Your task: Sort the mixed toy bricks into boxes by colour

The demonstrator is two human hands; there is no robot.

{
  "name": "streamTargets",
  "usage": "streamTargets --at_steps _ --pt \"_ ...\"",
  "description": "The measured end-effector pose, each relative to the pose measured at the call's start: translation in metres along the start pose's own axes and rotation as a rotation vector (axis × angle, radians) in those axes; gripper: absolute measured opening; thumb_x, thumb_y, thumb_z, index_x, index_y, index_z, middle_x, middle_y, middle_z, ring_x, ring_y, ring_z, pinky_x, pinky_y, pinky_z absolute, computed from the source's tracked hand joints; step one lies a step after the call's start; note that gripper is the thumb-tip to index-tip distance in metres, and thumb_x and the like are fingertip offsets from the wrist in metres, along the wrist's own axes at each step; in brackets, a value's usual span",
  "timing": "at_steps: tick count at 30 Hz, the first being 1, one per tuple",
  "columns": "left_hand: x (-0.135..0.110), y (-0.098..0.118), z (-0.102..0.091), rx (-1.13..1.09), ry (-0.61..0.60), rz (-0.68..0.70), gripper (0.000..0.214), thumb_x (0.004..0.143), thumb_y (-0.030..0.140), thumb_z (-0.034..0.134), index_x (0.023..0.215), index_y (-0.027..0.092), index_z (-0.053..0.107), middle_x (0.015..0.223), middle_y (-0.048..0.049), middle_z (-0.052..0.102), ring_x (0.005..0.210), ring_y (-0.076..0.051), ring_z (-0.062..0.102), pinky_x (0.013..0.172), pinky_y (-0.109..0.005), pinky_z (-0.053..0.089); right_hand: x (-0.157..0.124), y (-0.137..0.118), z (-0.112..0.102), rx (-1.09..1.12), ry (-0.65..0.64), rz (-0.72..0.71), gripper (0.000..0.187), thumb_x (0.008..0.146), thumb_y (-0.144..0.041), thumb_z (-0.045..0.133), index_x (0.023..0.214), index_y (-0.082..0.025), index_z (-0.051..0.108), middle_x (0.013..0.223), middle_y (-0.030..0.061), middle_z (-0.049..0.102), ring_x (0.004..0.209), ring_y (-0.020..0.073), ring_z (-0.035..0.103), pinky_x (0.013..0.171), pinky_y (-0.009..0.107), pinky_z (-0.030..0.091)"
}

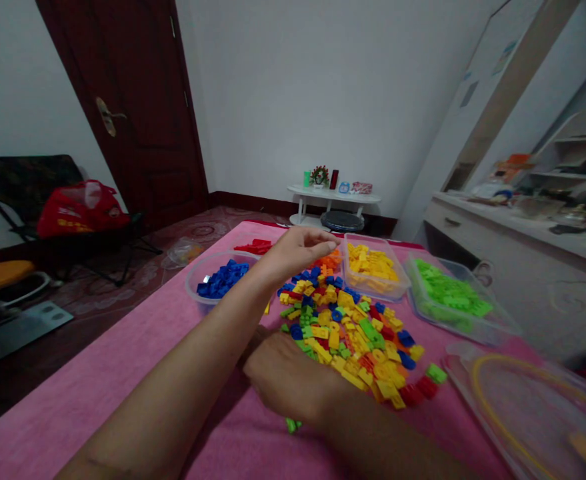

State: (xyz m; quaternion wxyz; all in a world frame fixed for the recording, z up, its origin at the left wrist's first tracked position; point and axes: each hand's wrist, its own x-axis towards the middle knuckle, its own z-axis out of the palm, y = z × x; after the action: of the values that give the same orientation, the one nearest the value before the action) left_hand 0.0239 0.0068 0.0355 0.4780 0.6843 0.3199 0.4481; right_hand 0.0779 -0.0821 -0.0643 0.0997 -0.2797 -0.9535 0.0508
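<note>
A heap of mixed bricks (357,340) in yellow, green, blue, red and orange lies on the pink tablecloth (97,380). My left hand (300,250) reaches across it with fingers pressed together, hovering beside the tub of orange bricks (330,260); what it pinches is hidden. My right hand (285,380) rests curled at the near edge of the heap. A green brick (293,425) pokes out under its fingers.
Sorted tubs stand behind the heap: blue bricks (217,280), red bricks (255,247), yellow bricks (373,267), green bricks (447,293). Clear lids (527,400) lie at the right. A white dresser (513,267) stands close on the right, a folding chair (73,213) at the left.
</note>
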Motion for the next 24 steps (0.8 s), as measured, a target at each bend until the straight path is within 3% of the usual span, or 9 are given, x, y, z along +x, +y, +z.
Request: streamTargets --at_steps 4,7,11,15,19,22,24 --pt "-0.001 -0.002 -0.001 0.044 -0.006 -0.013 0.012 0.074 0.015 0.06 0.08 0.01 0.069 0.07 -0.0036 0.065 0.063 -0.009 0.054 0.06 -0.019 0.04 -0.025 0.023 -0.024 -0.084 -0.019 0.154 0.014 0.076 -0.01 0.049 0.083 -0.015 0.061 0.096 0.0095 0.058 0.09 0.0188 0.049 0.078 0.031 0.036" --pt "0.003 -0.017 -0.004 0.113 -0.061 0.02 0.016 0.075 0.019 0.058 0.083 0.011 0.069 0.073 -0.0042 0.066 0.064 -0.01 0.055 0.06 -0.019 0.041 -0.038 0.045 -0.041 -0.071 0.0 0.323 0.011 0.074 -0.01 0.051 0.077 -0.016 0.061 0.086 0.0059 0.058 0.082 0.0153 0.05 0.073 0.027 0.035" --pt "0.01 -0.044 -0.011 0.426 -0.131 0.07 0.018 0.073 0.023 0.058 0.08 0.013 0.071 0.07 -0.0041 0.066 0.061 -0.013 0.055 0.055 -0.02 0.038 -0.053 0.073 -0.052 0.013 0.042 0.468 0.008 0.071 -0.014 0.055 0.074 -0.018 0.061 0.08 0.0025 0.06 0.073 0.0128 0.052 0.064 0.023 0.035" --pt "0.009 -0.057 -0.014 0.701 -0.157 0.062 0.013 0.068 0.02 0.061 0.072 0.014 0.071 0.065 -0.0044 0.066 0.056 -0.014 0.054 0.052 -0.021 0.034 -0.07 0.094 -0.058 0.016 0.039 0.511 0.01 0.07 -0.016 0.057 0.073 -0.02 0.066 0.078 0.0021 0.063 0.073 0.014 0.056 0.066 0.023 0.038" --pt "0.005 -0.061 -0.015 0.707 -0.227 0.007 0.008 0.063 0.015 0.062 0.063 0.017 0.07 0.057 -0.002 0.063 0.05 -0.012 0.05 0.05 -0.021 0.033 -0.083 0.106 -0.071 -0.011 0.11 0.529 0.013 0.071 -0.02 0.058 0.078 -0.022 0.069 0.083 0.0032 0.066 0.08 0.0167 0.059 0.075 0.027 0.042" --pt "0.003 -0.065 -0.016 0.703 -0.185 -0.024 0.01 0.055 0.009 0.066 0.055 0.019 0.067 0.048 -0.0002 0.057 0.048 -0.012 0.047 0.05 -0.019 0.032 -0.09 0.106 -0.087 -0.025 0.176 0.585 0.012 0.07 -0.021 0.06 0.077 -0.022 0.069 0.083 0.0033 0.067 0.081 0.0179 0.06 0.075 0.029 0.044" --pt "0.002 -0.067 -0.018 0.711 -0.143 -0.049 0.015 0.05 0.005 0.067 0.049 0.02 0.064 0.042 0.0008 0.051 0.046 -0.012 0.045 0.051 -0.019 0.032 -0.095 0.096 -0.098 0.038 0.146 0.572 0.01 0.07 -0.022 0.061 0.075 -0.023 0.069 0.079 0.0025 0.067 0.074 0.0168 0.06 0.069 0.028 0.045"
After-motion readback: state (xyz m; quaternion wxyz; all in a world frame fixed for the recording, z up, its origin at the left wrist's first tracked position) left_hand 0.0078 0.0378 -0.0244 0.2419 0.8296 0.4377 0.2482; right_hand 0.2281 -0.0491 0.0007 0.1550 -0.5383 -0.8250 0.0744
